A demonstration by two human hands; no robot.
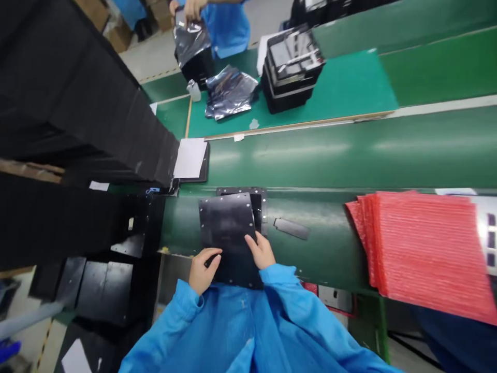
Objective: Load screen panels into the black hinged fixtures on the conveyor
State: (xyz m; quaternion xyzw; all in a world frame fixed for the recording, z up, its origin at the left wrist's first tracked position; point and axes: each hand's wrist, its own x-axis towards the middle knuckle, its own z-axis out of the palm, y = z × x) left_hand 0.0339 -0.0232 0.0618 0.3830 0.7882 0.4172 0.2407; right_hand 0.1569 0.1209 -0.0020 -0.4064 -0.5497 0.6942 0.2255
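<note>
A thin black panel (227, 228) with small holes along its edges lies tilted on the green belt, its near end at my body. My left hand (202, 269) curls over the panel's left edge and holds it. My right hand (261, 250) grips the panel's right side, fingers on its top face. Under its far end a second black holed panel (258, 206) shows. A narrow dark strip (291, 228) lies just right of the panels, apart from both hands.
A stack of red bubble bags (421, 254) lies on the belt to the right. Tall black stacks (77, 119) rise at the left. Beyond, on a green bench (341, 85), stand black trays (292, 70) and a silver bag (230, 93). A co-worker's hands (190, 8) hold another silver bag (192, 39).
</note>
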